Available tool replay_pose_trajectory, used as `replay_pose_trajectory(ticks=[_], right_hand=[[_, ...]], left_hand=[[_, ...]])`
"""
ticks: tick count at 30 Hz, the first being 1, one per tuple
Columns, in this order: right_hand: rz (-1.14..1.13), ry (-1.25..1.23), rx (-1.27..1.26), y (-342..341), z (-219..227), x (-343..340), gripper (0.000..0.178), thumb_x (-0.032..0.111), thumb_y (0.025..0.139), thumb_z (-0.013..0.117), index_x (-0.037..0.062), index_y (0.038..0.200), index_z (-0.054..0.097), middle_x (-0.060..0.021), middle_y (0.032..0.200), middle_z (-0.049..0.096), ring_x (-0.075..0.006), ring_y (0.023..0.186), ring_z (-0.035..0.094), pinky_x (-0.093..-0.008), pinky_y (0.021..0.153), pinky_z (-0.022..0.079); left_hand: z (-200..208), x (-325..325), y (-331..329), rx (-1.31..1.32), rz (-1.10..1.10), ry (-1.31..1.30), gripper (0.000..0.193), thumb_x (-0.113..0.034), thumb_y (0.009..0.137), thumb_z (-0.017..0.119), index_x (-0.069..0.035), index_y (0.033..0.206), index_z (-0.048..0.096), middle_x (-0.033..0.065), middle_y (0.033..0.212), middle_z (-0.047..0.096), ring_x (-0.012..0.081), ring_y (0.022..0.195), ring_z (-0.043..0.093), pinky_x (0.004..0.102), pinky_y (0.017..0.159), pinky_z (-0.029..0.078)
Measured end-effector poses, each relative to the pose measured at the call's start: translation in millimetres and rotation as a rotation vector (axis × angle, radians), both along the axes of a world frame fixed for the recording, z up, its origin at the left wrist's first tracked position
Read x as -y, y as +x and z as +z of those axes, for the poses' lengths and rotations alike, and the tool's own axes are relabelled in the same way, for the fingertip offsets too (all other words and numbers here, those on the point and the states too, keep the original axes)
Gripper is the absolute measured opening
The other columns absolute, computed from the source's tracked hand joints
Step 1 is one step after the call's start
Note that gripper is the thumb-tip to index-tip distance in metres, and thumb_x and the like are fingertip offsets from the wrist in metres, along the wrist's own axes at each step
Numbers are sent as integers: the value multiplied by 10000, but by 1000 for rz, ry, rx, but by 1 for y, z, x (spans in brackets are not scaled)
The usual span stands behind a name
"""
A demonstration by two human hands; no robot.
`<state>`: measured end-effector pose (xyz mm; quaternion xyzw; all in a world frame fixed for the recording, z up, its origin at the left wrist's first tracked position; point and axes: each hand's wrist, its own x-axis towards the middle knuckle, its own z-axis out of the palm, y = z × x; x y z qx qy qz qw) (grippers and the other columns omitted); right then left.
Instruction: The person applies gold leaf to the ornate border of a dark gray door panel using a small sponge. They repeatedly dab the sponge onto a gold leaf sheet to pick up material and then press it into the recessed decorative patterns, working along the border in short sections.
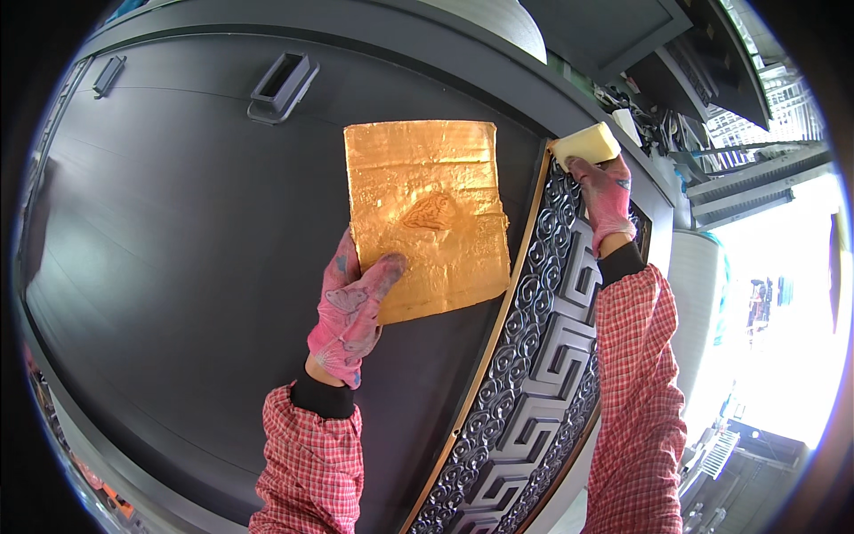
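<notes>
My left hand (350, 303), in a pink patterned glove, grips a gold-coated flat board (436, 178) by its lower left edge, thumb on top. A darker brown smear marks the board's middle. In my right hand (608, 193), also gloved in pink, is a pale yellow sponge block (585, 146). The sponge sits at the upper end of a carved dark panel strip (543, 374) with a key-fret and scroll pattern. A thin gold border (487, 363) runs along the strip's left side. Whether the sponge touches the border is hard to make out.
A large dark grey door-like panel (196, 267) lies beneath my left arm, with a recessed handle (283, 86) near its far edge. Beyond the right arm stands a wrapped pale roll (696, 294). Cluttered items and metal steps (743, 196) are at the far right.
</notes>
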<state>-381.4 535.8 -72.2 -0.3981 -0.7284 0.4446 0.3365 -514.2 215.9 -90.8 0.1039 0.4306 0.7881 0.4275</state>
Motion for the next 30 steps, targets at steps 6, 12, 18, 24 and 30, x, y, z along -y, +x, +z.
replay_pose_trajectory(ticks=[6, 12, 18, 24, 30], right_hand=[[-19, -28, 9, 7, -4, -6, 403, -58, 750, 690, -21, 1132, 567, -79, 992, 670, -154, 882, 643, -267, 820, 512], [59, -98, -26, 5, 3, 18, 357, -20, 738, 701, -25, 1078, 591, -93, 974, 691, -160, 864, 667, -265, 783, 523], [108, -48, 385, 34, 23, 83, 365, -18, 709, 727, -6, 1058, 620, -78, 899, 702, -155, 832, 680, -284, 716, 551], [96, -88, 87, 25, 28, 57, 340, -50, 777, 670, -28, 1100, 568, -94, 1004, 673, -162, 885, 656, -267, 810, 527], [40, 55, 156, 16, -2, 17, 382, 83, 731, 741, -7, 1079, 611, -74, 949, 698, -138, 842, 655, -259, 760, 511]], left_hand=[[2, 0, 0, 44, -13, 1, 525, -50, 922, 611, -63, 1411, 418, 24, 1255, 571, 107, 1126, 514, 275, 980, 397], [0, 0, -3, 50, 11, -20, 513, -60, 912, 630, -66, 1390, 442, 21, 1239, 583, 105, 1108, 526, 275, 969, 404], [2, 2, -5, 54, 58, -25, 482, -54, 903, 636, -57, 1355, 468, 20, 1216, 592, 112, 1101, 534, 279, 963, 409], [7, 0, -4, 82, 39, -35, 492, -31, 890, 623, -52, 1355, 465, 35, 1212, 594, 130, 1101, 541, 286, 962, 418], [6, -2, -3, 82, 18, -23, 501, -51, 890, 627, -54, 1362, 460, 34, 1217, 592, 130, 1109, 538, 289, 965, 417]])
